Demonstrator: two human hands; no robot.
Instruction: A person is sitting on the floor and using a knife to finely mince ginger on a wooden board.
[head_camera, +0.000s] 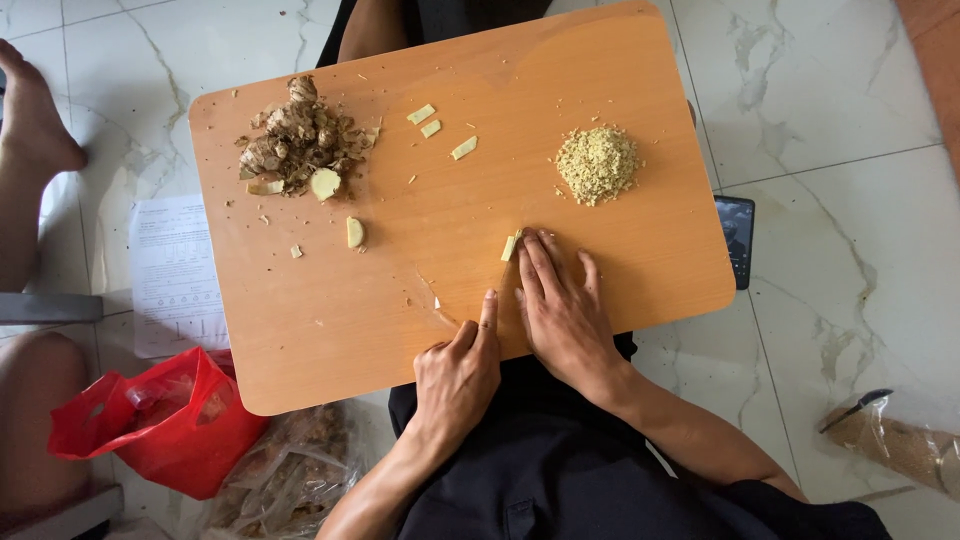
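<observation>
A wooden board (620, 60) lies across my lap. My right hand (562, 305) rests flat on it, its fingertips pressing down a pale ginger strip (509, 246). My left hand (458, 372) is curled just to the left, index finger stretched forward along what looks like a thin knife blade (503, 272) seen edge-on, reaching to the strip. A heap of minced ginger (597, 163) sits at the right. Ginger roots and peels (296, 140) are piled at the far left. Peeled slices (354, 232) and small strips (463, 148) are scattered between.
A phone (736, 238) lies on the marble floor by the board's right edge. A sheet of paper (172, 270), a red plastic bag (165, 420) and a clear bag of roots (290, 470) are at the left. Another person's foot (30, 115) is at far left.
</observation>
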